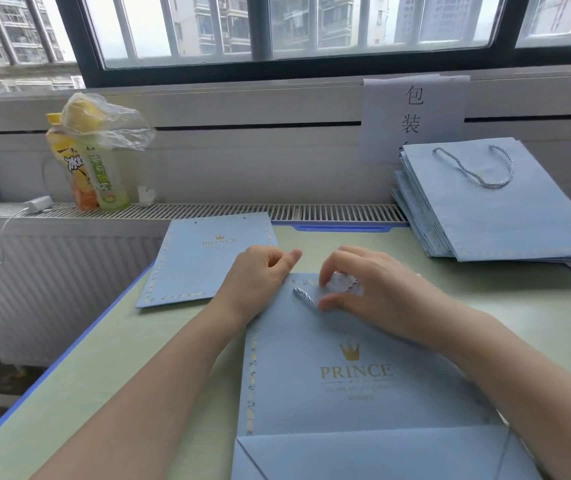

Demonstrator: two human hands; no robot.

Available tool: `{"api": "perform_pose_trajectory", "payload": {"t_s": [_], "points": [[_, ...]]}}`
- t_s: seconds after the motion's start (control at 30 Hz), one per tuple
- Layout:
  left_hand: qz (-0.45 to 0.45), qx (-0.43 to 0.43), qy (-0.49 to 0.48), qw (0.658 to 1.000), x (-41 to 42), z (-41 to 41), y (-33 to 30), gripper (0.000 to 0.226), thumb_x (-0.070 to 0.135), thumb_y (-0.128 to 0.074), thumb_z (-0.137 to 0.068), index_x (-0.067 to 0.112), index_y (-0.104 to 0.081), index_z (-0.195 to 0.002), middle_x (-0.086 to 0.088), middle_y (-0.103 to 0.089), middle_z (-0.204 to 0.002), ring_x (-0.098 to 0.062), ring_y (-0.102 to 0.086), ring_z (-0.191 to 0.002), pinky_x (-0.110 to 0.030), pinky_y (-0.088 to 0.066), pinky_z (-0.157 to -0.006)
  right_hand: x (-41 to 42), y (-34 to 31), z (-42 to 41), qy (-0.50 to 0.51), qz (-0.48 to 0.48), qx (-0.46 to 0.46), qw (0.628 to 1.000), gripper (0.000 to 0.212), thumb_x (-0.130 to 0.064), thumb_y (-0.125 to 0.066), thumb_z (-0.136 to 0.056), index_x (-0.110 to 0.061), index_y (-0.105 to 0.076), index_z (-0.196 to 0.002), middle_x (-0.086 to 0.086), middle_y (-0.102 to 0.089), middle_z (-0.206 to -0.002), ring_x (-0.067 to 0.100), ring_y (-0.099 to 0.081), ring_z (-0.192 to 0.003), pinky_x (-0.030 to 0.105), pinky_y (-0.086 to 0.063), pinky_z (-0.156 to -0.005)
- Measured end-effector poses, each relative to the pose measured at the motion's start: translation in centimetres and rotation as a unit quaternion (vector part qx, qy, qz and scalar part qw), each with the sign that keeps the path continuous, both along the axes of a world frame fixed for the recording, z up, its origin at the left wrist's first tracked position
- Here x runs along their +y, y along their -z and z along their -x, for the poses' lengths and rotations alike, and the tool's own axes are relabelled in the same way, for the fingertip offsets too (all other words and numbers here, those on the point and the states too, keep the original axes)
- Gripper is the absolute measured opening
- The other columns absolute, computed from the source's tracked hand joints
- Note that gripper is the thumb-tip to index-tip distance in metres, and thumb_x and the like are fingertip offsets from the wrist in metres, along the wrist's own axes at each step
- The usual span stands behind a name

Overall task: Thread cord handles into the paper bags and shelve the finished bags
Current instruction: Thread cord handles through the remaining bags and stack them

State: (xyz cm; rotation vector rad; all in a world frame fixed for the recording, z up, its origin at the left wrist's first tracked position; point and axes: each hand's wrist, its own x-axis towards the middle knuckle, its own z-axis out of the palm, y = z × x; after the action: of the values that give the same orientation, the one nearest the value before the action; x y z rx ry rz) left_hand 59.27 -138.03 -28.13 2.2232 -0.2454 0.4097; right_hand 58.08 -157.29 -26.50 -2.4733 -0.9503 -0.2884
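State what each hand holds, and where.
Right hand pinches the cord near its end, at the bag's top edge. Left hand grips that edge's left side.

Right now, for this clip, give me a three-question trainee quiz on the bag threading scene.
1. True or false: the bag on top of the stack at the far right already has a cord handle.
2. What is the right hand handling? A) a bottle B) a cord at the top edge of the near bag C) scissors
3. Fill in: the left hand rests on the near bag's top ____ corner.

Key: 1 true; 2 B; 3 left
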Motion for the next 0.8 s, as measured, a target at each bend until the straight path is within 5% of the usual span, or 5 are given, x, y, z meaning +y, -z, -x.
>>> {"api": "perform_pose_trajectory", "payload": {"t_s": [0.2, 0.4, 0.63, 0.7, 0.8], "points": [[-0.176, -0.010, -0.126, 0.976, 0.7, 0.5, -0.4, 0.051, 0.037, -0.043, -0.098, 0.015, -0.029, -0.054, 0.000, -0.037, -0.055, -0.024, -0.037, -0.061, -0.031, -0.025, -0.053, 0.4, 0.9, -0.5, -0.008, 0.070, -0.070, 0.995, 0.021, -0.034, -0.062, -0.089, -0.014, -0.055, -0.085, 0.000, -0.052, -0.112, 0.021, -0.051, -0.096, 0.027, -0.032, -0.073], [-0.226, 0.032, -0.146, 0.963, 0.7, 0.6, -0.8, 0.049, 0.034, -0.041, -0.098, 0.014, -0.027, -0.055, -0.003, -0.036, -0.057, -0.027, -0.037, -0.062, -0.030, -0.024, -0.052, 0.2, 0.4, -0.7, 0.006, 0.027, -0.217, 0.976, 0.018, -0.022, -0.048, -0.089, -0.017, -0.036, -0.077, -0.005, -0.042, -0.063, 0.021, -0.034, -0.053, 0.030, -0.031, -0.056], [-0.336, 0.118, -0.236, 0.904, 2.0, 0.4, -0.9, 0.034, 0.031, -0.042, -0.097, 0.014, -0.038, -0.068, -0.004, -0.049, -0.072, -0.023, -0.042, -0.065, -0.028, -0.029, -0.059, -1.4, -1.1, -1.2, 0.078, -0.192, -0.083, 0.975, 0.009, -0.018, -0.051, -0.097, -0.013, -0.054, -0.090, -0.011, -0.043, -0.055, 0.008, -0.039, -0.048, 0.022, -0.034, -0.052], [-0.278, 0.027, -0.199, 0.939, 1.4, 0.9, -1.3, 0.036, 0.048, -0.042, -0.097, 0.017, -0.051, -0.082, -0.001, -0.060, -0.087, -0.022, -0.052, -0.082, -0.030, -0.035, -0.068, -1.5, -1.8, -1.0, 0.072, -0.295, -0.048, 0.952, 0.009, -0.010, -0.049, -0.097, -0.012, -0.056, -0.091, -0.008, -0.049, -0.063, 0.004, -0.042, -0.052, 0.015, -0.034, -0.053], [0.025, -0.005, 0.053, 0.998, -1.0, 2.2, -2.5, 0.033, 0.059, -0.046, -0.086, 0.028, -0.056, -0.094, 0.006, -0.069, -0.095, -0.008, -0.063, -0.091, -0.020, -0.045, -0.076, -0.8, -2.2, -0.5, 0.005, -0.384, 0.039, 0.922, 0.017, -0.002, -0.045, -0.097, -0.014, -0.056, -0.093, -0.004, -0.054, -0.072, 0.002, -0.044, -0.052, 0.013, -0.037, -0.054]]}}
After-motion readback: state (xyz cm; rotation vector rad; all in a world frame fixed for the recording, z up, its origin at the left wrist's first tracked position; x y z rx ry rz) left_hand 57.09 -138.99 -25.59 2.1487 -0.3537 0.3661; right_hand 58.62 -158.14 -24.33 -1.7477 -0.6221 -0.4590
